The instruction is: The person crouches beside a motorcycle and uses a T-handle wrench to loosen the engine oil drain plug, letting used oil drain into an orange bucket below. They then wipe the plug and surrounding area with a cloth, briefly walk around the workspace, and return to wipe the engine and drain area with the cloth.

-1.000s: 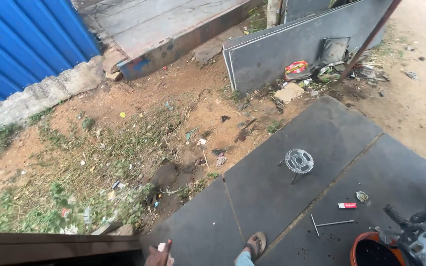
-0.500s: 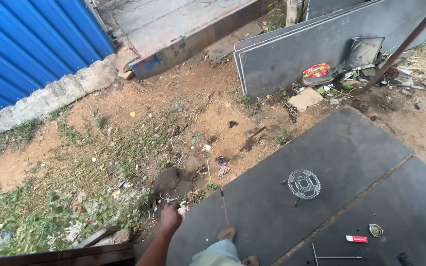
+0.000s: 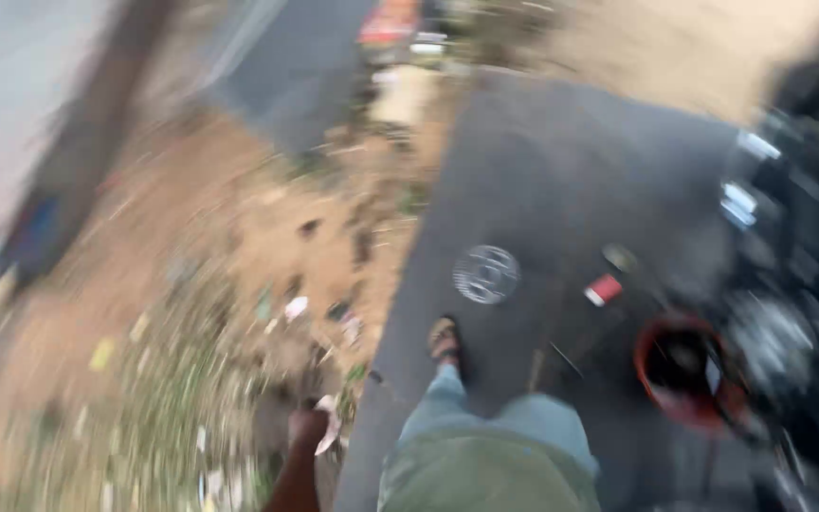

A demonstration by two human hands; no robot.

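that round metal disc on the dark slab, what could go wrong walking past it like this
The round metal disc lies just ahead of the sandalled foot, so a step could land on it and slip. A small red object and a thin rod also lie loose on the slab, and the red bucket stands close by: trip risks. The left hand holds something pale; too blurred to tell.

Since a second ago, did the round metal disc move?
No. The round metal disc lies on the same dark slab, left of the small red thing; only the camera swung.
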